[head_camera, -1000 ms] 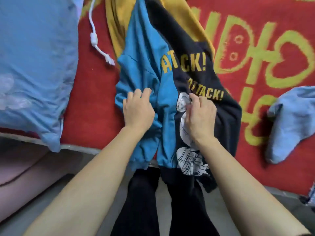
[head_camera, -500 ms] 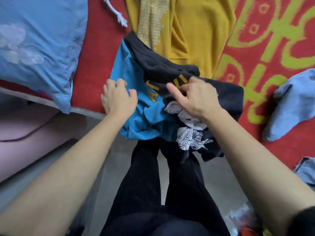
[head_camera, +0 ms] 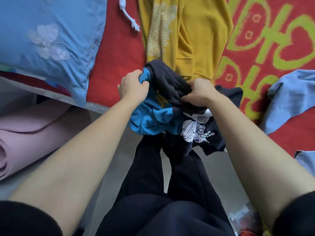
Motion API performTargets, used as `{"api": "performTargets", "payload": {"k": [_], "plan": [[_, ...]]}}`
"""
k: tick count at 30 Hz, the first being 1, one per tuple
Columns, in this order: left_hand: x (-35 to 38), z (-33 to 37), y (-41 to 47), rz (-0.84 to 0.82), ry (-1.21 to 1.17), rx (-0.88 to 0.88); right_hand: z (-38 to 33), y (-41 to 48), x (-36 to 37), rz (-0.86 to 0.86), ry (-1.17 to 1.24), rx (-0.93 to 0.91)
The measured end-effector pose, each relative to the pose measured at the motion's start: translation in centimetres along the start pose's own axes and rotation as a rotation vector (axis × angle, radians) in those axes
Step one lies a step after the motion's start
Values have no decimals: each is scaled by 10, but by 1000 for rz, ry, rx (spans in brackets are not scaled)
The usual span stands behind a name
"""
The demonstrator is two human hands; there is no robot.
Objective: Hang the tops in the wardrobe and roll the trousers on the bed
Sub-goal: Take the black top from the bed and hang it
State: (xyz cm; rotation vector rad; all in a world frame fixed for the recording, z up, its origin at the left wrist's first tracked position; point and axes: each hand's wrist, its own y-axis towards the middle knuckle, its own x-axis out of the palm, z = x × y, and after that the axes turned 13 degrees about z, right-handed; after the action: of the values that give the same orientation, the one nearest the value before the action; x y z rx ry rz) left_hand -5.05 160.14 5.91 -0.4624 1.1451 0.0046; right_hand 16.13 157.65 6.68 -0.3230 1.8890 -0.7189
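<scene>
A blue and black garment (head_camera: pixel 150 120) with yellow lettering and a white print lies bunched at the bed's near edge, partly hanging over it. My left hand (head_camera: pixel 132 87) is closed on its blue part at the far left. My right hand (head_camera: pixel 199 92) grips the black folded part on the right. Both hands hold the far end, which is doubled over toward me. Beyond it a mustard yellow top (head_camera: pixel 187 36) lies flat on the red blanket (head_camera: pixel 115 53).
A blue pillow (head_camera: pixel 47 34) lies on the bed at left. A light blue garment (head_camera: pixel 289 99) sits at the right edge. A white drawstring (head_camera: pixel 127 16) lies near the top. A pink rolled mat (head_camera: pixel 25 133) rests on the floor at left. My dark-trousered legs stand below.
Both hands have gathered the garment's far end and drawn it toward me, so it went from spread long on the bed to a short bunch. The view shifted, baring the yellow top.
</scene>
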Motion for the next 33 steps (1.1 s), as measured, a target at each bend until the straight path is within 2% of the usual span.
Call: {"api": "performTargets", "payload": {"k": [2, 4, 7, 8, 10, 12, 13, 16, 18, 21, 23, 24, 28, 30, 33], "plan": [[-20, -8, -6, 60, 45, -7, -3, -22, -6, 75, 114, 3], [-42, -13, -11, 66, -23, -70, -9, -45, -16, 224, 222, 0], [-72, -2, -21, 25, -255, -348, -21, -80, -39, 368, 300, -84], [-85, 8, -27, -43, -368, -470, -24, -91, -50, 397, 307, -117], [-111, 29, -45, -329, -529, -627, -29, -113, -73, 447, 305, -189], [-130, 46, -65, -615, -567, -588, -30, -136, -96, 482, 291, -248], [-139, 54, -76, -708, -571, -544, -29, -147, -107, 488, 278, -282], [-157, 79, -104, -807, -577, -421, -23, -177, -136, 440, 209, -398], [-162, 96, -125, -741, -624, -368, -17, -198, -147, 385, 188, -448], [-167, 109, -154, -484, -792, -351, -5, -229, -155, 238, 252, -510], [-174, 112, -177, -358, -925, -310, 7, -245, -155, 117, 309, -496], [-178, 112, -190, -304, -975, -283, 15, -250, -154, 110, 346, -482], [-192, 106, -256, -136, -1114, -218, 43, -260, -153, 454, 277, -441], [-197, 104, -291, -94, -1135, -167, 42, -266, -156, 509, 258, -514], [-208, 97, -337, -21, -1153, -107, 18, -281, -161, 473, 230, -745]]}}
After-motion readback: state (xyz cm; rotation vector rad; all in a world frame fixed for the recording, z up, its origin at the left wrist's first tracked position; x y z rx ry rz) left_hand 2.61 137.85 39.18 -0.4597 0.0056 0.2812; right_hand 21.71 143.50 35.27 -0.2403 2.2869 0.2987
